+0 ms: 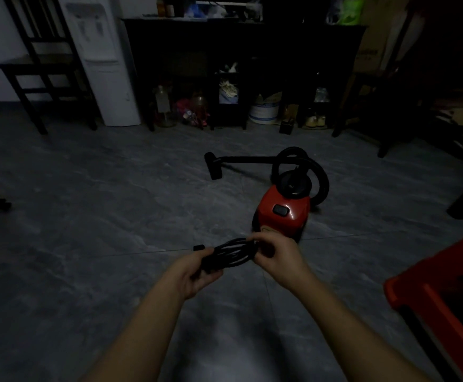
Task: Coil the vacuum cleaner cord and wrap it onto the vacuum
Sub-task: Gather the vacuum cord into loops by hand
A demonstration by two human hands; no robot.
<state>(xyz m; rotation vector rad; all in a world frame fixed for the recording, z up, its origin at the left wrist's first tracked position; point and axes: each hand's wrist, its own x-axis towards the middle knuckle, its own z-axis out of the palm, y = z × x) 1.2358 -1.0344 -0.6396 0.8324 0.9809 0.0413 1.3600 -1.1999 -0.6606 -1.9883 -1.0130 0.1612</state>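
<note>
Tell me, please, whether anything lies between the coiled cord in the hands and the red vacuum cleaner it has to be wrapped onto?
Nothing visible does. The left hand and right hand hold the coiled cord just in front of the red vacuum cleaner, with only bare floor between them. Its hose curls behind the body, away from the path.

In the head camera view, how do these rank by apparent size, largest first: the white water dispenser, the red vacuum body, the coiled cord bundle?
1. White water dispenser.
2. Red vacuum body and coiled cord bundle look alike; the cord is nearer the camera, so unranked.
</note>
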